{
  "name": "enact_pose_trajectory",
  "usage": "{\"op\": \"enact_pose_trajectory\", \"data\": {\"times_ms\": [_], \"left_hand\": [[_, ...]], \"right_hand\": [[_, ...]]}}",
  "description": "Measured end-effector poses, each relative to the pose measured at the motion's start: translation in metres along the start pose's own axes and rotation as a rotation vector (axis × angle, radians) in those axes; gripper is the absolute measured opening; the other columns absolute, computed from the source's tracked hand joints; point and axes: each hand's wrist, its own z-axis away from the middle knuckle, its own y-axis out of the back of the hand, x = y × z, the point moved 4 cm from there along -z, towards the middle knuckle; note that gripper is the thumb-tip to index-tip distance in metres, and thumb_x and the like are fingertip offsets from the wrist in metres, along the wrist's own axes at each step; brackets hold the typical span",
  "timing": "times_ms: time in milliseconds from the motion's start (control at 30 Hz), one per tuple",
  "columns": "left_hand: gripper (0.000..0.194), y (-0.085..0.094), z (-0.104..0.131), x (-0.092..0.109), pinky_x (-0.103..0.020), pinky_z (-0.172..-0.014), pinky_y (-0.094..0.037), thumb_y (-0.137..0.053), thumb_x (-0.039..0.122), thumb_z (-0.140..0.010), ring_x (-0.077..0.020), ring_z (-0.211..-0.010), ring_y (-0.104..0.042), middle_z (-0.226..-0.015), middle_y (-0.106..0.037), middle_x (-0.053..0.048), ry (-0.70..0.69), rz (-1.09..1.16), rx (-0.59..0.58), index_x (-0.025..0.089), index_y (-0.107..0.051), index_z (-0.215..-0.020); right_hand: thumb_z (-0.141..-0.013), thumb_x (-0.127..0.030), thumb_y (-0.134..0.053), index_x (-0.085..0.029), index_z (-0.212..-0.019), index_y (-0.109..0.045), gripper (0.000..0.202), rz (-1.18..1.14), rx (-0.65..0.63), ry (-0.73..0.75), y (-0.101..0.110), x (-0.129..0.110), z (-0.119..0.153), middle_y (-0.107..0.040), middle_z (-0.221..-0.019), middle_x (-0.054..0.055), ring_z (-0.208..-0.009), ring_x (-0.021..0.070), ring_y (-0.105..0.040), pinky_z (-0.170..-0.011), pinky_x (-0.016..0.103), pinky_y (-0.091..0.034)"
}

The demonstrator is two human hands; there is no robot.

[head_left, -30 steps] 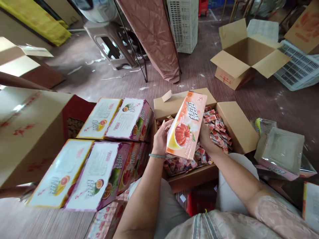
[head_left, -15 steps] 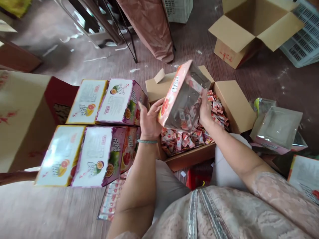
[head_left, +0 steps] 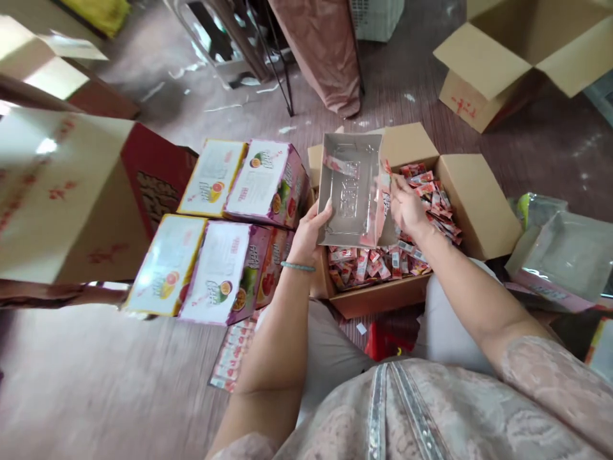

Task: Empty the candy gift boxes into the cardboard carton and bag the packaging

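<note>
Silvery inside up, the tray (head_left: 352,188) hangs over the carton (head_left: 472,204) of sachets (head_left: 378,263), left hand (head_left: 311,231) gripping its near-left corner, right hand (head_left: 406,206) pinching its right wall. Such thin holds could let it tip and slip into the sachets.

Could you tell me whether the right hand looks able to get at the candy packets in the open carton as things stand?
Probably yes: the right hand hovers just above the candy packets, though it grips the box.
</note>
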Motion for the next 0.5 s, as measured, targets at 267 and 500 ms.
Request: {"op": "enact_pose_trajectory", "data": {"times_ms": [267,500], "left_hand": [[0.040,0.010,0.005,-0.007,-0.037,-0.081,-0.071,-0.090,0.035,-0.085,-0.0301,-0.096,-0.082,-0.098,-0.083,-0.008,0.106,0.042,-0.037,0.017,-0.083,-0.120],[0.054,-0.003,0.025,-0.022,-0.031,-0.060,-0.064,-0.103,0.040,-0.067,-0.0273,-0.073,-0.079,-0.086,-0.081,-0.007,0.211,-0.135,-0.264,0.016,-0.087,-0.112]], "right_hand": [[-0.113,-0.045,-0.043,-0.027,-0.158,-0.064,0.053,0.340,-0.219,0.151,-0.007,-0.017,0.013,-0.060,-0.163,0.010,-0.158,0.0268,-0.048,-0.137,0.055,-0.034],[-0.108,-0.024,-0.049,-0.025,-0.171,-0.047,0.063,0.801,-0.307,0.172,-0.020,-0.008,0.019,-0.054,-0.168,0.011,-0.155,0.0328,-0.048,-0.136,0.055,-0.033]]}}
